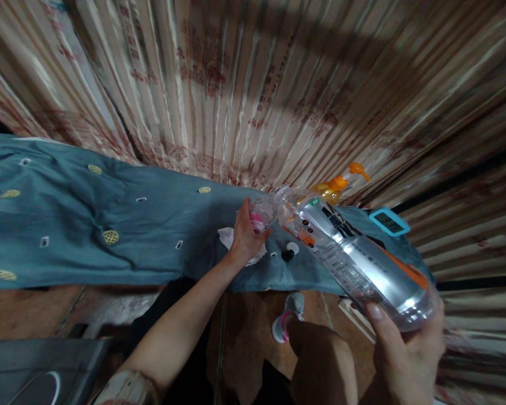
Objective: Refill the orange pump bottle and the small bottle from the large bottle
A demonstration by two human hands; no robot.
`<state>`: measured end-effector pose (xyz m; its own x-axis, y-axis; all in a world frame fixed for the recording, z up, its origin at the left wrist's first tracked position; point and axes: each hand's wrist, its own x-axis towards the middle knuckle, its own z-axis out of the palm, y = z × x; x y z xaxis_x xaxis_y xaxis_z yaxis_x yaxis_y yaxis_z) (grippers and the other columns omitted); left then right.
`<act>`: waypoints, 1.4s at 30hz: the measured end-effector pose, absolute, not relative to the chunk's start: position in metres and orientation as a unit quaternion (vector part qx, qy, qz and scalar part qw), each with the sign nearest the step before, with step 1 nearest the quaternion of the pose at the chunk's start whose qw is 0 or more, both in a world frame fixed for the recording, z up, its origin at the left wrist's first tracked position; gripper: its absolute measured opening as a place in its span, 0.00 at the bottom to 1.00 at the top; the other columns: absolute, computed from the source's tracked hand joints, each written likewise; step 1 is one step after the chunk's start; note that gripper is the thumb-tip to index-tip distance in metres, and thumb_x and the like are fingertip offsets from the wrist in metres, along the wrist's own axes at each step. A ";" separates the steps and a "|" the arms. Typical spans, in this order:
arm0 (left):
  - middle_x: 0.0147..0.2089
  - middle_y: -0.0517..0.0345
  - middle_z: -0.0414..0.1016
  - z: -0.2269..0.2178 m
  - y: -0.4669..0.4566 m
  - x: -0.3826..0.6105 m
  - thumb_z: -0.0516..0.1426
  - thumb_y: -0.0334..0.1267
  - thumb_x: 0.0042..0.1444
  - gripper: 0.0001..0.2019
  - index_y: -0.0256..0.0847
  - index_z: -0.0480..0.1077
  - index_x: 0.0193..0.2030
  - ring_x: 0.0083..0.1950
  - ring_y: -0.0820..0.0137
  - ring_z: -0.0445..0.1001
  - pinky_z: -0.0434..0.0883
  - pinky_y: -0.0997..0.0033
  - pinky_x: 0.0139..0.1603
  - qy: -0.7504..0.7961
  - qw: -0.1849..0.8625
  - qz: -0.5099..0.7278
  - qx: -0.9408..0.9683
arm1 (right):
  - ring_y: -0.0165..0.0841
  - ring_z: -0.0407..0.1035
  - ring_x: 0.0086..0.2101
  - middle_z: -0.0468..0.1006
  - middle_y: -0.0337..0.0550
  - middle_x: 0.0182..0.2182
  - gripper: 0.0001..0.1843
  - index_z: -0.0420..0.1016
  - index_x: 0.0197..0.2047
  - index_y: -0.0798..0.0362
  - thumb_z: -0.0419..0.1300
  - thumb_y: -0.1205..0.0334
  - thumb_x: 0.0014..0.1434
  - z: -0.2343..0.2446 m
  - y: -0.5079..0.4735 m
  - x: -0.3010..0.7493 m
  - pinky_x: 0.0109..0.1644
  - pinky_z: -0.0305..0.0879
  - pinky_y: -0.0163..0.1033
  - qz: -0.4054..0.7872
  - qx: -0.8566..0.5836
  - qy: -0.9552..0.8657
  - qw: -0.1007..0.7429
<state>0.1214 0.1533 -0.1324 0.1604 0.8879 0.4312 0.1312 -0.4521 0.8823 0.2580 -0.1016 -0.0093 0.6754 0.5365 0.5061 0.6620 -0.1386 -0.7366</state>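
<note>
My right hand (pixel 405 349) grips a large clear plastic bottle (pixel 362 261) with a silver and orange label near its base. The bottle is tilted, its neck pointing left and away from me. My left hand (pixel 245 241) is wrapped round a small clear plastic bottle (pixel 265 211) with pink markings. The two bottles' necks come together, one overlapping the other in view; whether they touch, and whether liquid passes, I cannot tell. Under my left hand lies a crumpled white tissue (pixel 226 237). A black cap (pixel 287 255) and a white cap (pixel 293 247) rest beside it.
Blue-green patterned cloth (pixel 152 225) covers the narrow surface. Behind the large bottle stands an orange pump bottle (pixel 332 192). A blue-framed digital clock (pixel 389 223) sits at the right end. Pleated curtains (pixel 236 84) hang close behind and right. A grey stool-like surface (pixel 37 365) is lower left.
</note>
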 end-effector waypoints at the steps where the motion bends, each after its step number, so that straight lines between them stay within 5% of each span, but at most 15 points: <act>1: 0.74 0.36 0.69 -0.132 0.153 0.121 0.74 0.39 0.49 0.52 0.42 0.54 0.76 0.73 0.45 0.71 0.67 0.39 0.75 0.380 0.359 0.525 0.672 | 0.58 0.64 0.67 0.68 0.58 0.69 0.55 0.63 0.75 0.55 0.73 0.35 0.53 -0.008 -0.101 0.258 0.72 0.55 0.66 -0.066 -0.756 -0.396 0.517; 9: 0.74 0.34 0.69 -0.133 0.153 0.122 0.74 0.39 0.48 0.52 0.41 0.53 0.76 0.73 0.44 0.71 0.66 0.38 0.76 0.380 0.359 0.527 0.670 | 0.63 0.63 0.66 0.69 0.63 0.67 0.57 0.66 0.74 0.58 0.75 0.36 0.51 -0.005 -0.099 0.255 0.71 0.52 0.73 -0.069 -0.749 -0.380 0.538; 23: 0.77 0.35 0.64 -0.136 0.154 0.122 0.74 0.45 0.53 0.55 0.46 0.47 0.80 0.73 0.45 0.71 0.66 0.38 0.75 0.353 0.348 0.541 0.680 | 0.59 0.62 0.68 0.67 0.59 0.68 0.55 0.60 0.76 0.54 0.71 0.36 0.55 -0.013 -0.103 0.259 0.73 0.54 0.69 -0.073 -0.759 -0.410 0.501; 42: 0.73 0.37 0.69 -0.133 0.154 0.120 0.74 0.41 0.52 0.49 0.45 0.55 0.76 0.72 0.45 0.72 0.68 0.38 0.74 0.354 0.349 0.533 0.685 | 0.61 0.62 0.68 0.68 0.60 0.68 0.58 0.62 0.76 0.55 0.74 0.37 0.51 -0.008 -0.101 0.256 0.73 0.52 0.71 -0.074 -0.752 -0.391 0.526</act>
<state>0.1196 0.1535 -0.1330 0.1818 0.8564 0.4833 0.1137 -0.5065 0.8547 0.2556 -0.1009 -0.0077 0.6829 0.5099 0.5231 0.6661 -0.1406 -0.7325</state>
